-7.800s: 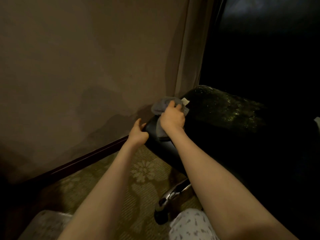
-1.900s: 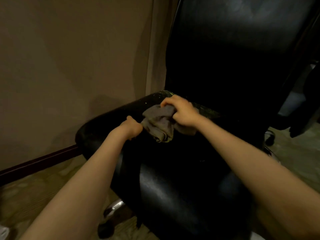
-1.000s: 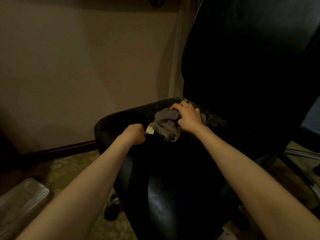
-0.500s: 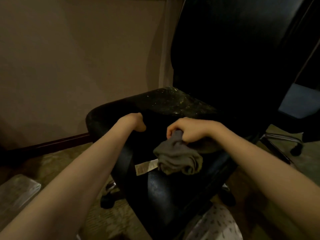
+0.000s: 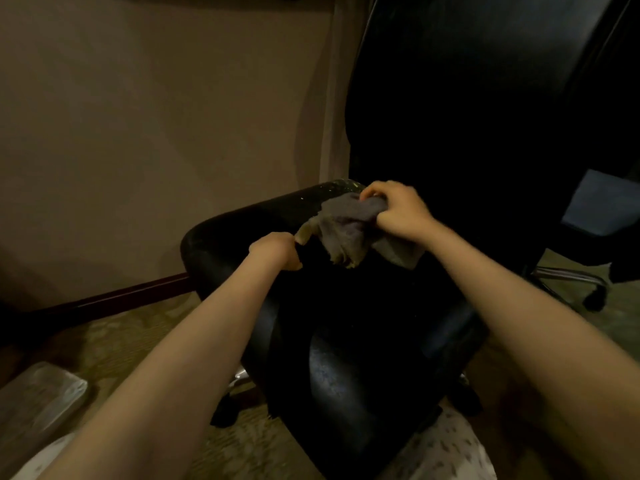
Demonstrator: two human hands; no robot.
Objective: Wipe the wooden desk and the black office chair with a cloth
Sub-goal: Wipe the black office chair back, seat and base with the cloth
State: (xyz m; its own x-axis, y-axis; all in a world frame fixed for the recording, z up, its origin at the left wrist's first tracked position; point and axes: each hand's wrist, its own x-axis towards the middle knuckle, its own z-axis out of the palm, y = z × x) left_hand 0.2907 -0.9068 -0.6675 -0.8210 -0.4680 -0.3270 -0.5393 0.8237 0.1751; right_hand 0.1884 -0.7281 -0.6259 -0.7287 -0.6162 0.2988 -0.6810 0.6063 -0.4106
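The black office chair [image 5: 363,341] fills the middle and right of the view, its tall backrest rising at the upper right. My right hand [image 5: 398,211] grips a bunched grey cloth [image 5: 346,230] against the back of the seat, close to the backrest. The cloth hangs down from my fist onto the seat. My left hand [image 5: 277,249] is curled on the seat's left side, its fingers closed over the seat edge beside the cloth's pale corner. The wooden desk is not in view.
A beige wall [image 5: 156,133] with a dark skirting board [image 5: 121,296] stands behind the chair on the left. Patterned carpet [image 5: 131,341] covers the floor. A pale flat object [image 5: 38,396] lies at the lower left. Another chair's metal base [image 5: 575,278] shows at the right.
My right hand has carried the cloth from the seat's front middle back up toward the backrest. My left hand stays on the seat's left side.
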